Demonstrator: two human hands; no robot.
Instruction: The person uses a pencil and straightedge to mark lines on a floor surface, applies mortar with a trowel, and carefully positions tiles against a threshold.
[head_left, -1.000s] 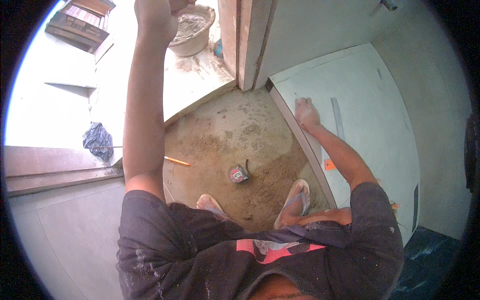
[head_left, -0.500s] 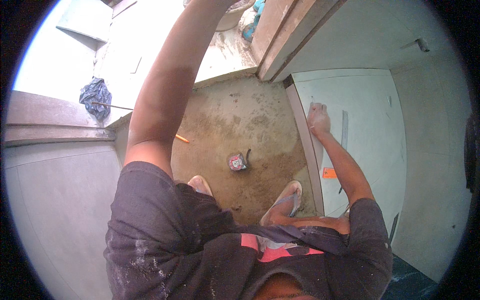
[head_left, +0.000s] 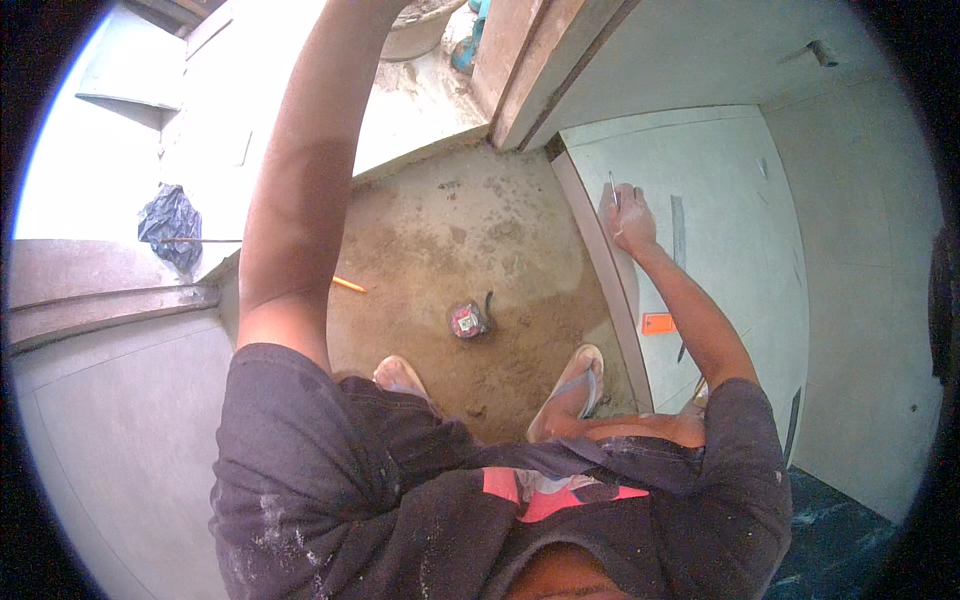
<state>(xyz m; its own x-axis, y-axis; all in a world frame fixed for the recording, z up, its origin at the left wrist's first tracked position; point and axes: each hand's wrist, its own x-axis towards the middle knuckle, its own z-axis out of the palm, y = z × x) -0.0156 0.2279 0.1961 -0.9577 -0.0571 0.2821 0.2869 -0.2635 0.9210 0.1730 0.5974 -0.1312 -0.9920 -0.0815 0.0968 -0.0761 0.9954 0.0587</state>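
Note:
My right hand [head_left: 632, 218] is closed around a thin pen-like tool [head_left: 613, 188], its slim end pointing away from me. That hand is at the left part of a large pale panel [head_left: 735, 290], close to its raised left edge. A narrow grey strip [head_left: 679, 235] lies on the panel just right of the hand. Nearer to me, an orange rectangular piece [head_left: 658, 323] sits beside my right forearm. My left arm [head_left: 305, 180] stretches far forward past the upper edge of the picture, so the left hand is out of sight. A bucket [head_left: 418, 38] stands close to that wrist.
On the dusty floor between my sandalled feet and the far ledge lie a round, tape-measure-like object [head_left: 470, 320] with a black strap and an orange pencil-like stick [head_left: 348, 284]. A crumpled dark plastic bag [head_left: 172, 228] rests at the left. A wooden frame [head_left: 545, 75] rises ahead.
The whole view has shifted slightly. More of the thin tool now shows above my right fingers, and its angle has changed. My left arm still reaches forward, with its hand now beyond the edge.

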